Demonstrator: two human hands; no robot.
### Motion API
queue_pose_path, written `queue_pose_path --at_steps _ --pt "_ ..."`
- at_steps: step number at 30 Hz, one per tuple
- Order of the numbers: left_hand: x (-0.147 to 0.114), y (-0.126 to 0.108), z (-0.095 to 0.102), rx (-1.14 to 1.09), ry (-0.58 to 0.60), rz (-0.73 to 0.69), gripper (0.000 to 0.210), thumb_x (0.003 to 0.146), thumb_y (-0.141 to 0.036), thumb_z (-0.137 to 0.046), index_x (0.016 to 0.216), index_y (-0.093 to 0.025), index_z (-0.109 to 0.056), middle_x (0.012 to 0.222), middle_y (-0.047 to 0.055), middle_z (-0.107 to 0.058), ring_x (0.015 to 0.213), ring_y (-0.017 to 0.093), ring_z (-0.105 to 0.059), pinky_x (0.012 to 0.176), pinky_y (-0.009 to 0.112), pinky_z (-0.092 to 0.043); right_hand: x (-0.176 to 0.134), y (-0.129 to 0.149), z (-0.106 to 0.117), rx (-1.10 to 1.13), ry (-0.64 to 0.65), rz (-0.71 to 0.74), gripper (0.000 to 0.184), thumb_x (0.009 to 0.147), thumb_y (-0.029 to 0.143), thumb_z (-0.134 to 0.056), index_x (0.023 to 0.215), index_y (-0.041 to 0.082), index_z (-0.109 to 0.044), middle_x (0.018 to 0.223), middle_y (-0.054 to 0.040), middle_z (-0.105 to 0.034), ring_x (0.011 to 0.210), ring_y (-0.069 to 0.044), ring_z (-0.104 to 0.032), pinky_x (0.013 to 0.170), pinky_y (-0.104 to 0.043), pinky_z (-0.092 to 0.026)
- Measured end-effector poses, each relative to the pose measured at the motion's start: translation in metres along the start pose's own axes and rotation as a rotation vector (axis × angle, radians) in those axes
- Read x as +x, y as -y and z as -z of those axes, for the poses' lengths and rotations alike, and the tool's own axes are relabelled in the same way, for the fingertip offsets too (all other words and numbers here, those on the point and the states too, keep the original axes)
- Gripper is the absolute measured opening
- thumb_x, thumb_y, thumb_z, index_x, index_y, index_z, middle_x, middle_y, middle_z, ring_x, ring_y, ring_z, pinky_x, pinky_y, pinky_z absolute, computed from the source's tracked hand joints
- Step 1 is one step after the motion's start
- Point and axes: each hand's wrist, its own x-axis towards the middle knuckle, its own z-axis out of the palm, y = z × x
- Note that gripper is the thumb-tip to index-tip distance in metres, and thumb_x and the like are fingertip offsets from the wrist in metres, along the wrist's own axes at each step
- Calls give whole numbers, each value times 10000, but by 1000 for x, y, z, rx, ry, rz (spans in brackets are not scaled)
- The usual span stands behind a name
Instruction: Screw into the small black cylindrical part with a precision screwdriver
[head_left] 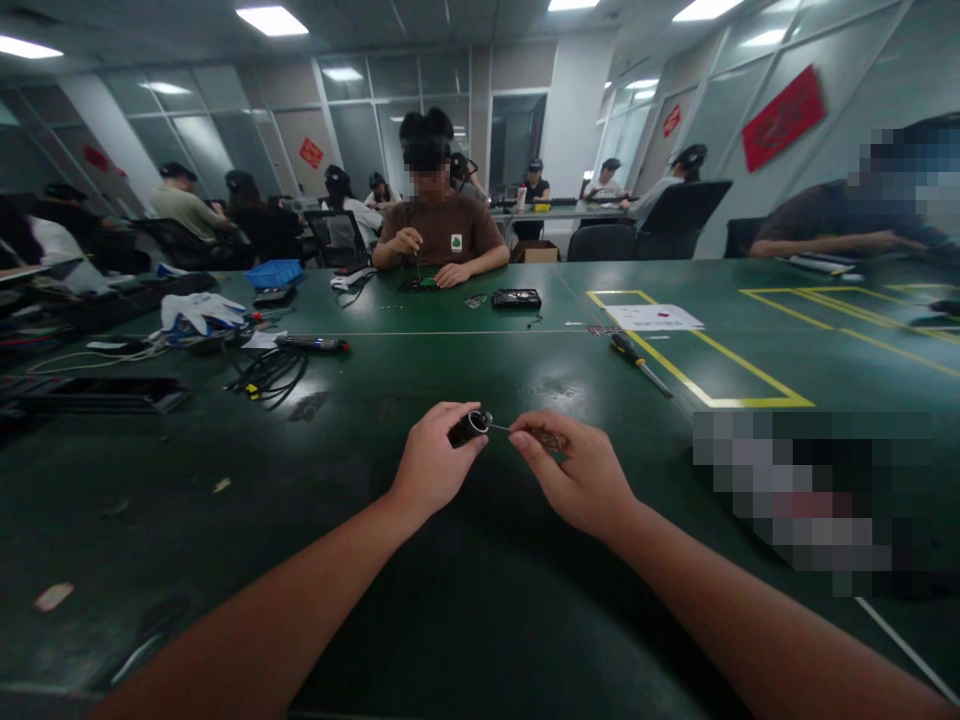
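My left hand (433,455) is closed around a small black cylindrical part (466,429) with a pale ring at its open end, which faces right. In my right hand (576,465) is a thin screwdriver (553,438), its brownish handle mostly covered by my fingers. The slim metal shaft points left and reaches the ringed end of the cylinder, where a small metallic piece shows. Whether the tip is inside or only touching it, I cannot tell. Both hands are held above the green table (487,620), near its middle.
A yellow-and-black screwdriver (639,362) lies beyond my right hand, near a paper sheet (654,317). At left are a black cable (270,378), a dark cylindrical tool (311,343), white gloves (201,313) and a blue basket (274,273). A person (442,225) works opposite, beside a black device (516,298).
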Motion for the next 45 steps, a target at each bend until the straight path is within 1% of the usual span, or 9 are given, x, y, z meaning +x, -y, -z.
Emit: queue_pose_path --at_steps 13,17,19,22,25,30,35,40,45 --pt "4 2 5 31 -2 34 396 843 -150 -734 1228 -225 -679 1250 74 -672 1121 219 -681 1033 416 -558 1 -9 1 46 -150 -139 196 1009 355 -573 942 211 -687 812 -31 -739 716 -187 -693 686 -308 -498" --pt "8 -2 11 148 -22 13 331 831 -124 -683 1151 -211 -684 1169 68 -694 1069 232 -682 996 417 -552 1 -11 0 47 -178 -164 202 1005 379 -586 950 212 -686 796 -30 -728 703 -186 -683 664 -304 -492" --pt "11 -3 16 193 -20 45 294 840 -122 -637 1121 -201 -672 1106 71 -712 1009 238 -688 937 411 -556 1 -12 0 59 -190 -170 205 1006 387 -586 963 212 -684 802 -32 -726 714 -187 -686 670 -304 -496" --pt "17 -1 24 273 52 131 285 866 -117 -553 1125 -184 -651 1079 96 -722 966 247 -691 858 394 -550 2 -11 1 83 -183 -172 211 1011 386 -574 971 208 -682 811 -37 -727 725 -188 -692 669 -302 -502" --pt "21 5 28 455 176 160 306 872 -173 -573 1167 -175 -653 1120 134 -713 968 272 -692 825 385 -538 2 -10 2 73 -167 -165 209 1012 382 -571 966 210 -682 808 -36 -724 720 -186 -687 669 -303 -501" --pt "25 10 21 734 368 104 440 929 -382 -614 1320 -183 -638 1166 165 -701 990 317 -696 796 382 -526 2 -9 4 80 -162 -152 206 1014 379 -572 966 212 -683 798 -29 -715 706 -181 -679 672 -304 -499" --pt "42 14 10 735 461 32 339 941 -419 -608 1192 -220 -718 1096 133 -713 977 309 -692 804 371 -519 1 -9 5 85 -147 -141 196 1017 367 -565 967 219 -684 833 -36 -725 743 -191 -684 704 -316 -512" --pt "52 25 12 717 429 51 208 939 -346 -600 1005 -198 -730 1009 114 -726 891 265 -685 782 344 -501 0 -9 4 92 -125 -142 185 1019 344 -562 970 218 -689 836 -27 -717 756 -186 -677 708 -312 -505" --pt "54 32 31 670 367 100 242 953 -378 -573 1054 -196 -695 976 106 -743 851 258 -691 726 334 -477 1 -9 4 94 -119 -160 187 1015 347 -564 955 220 -688 821 -27 -720 739 -190 -676 699 -314 -502"
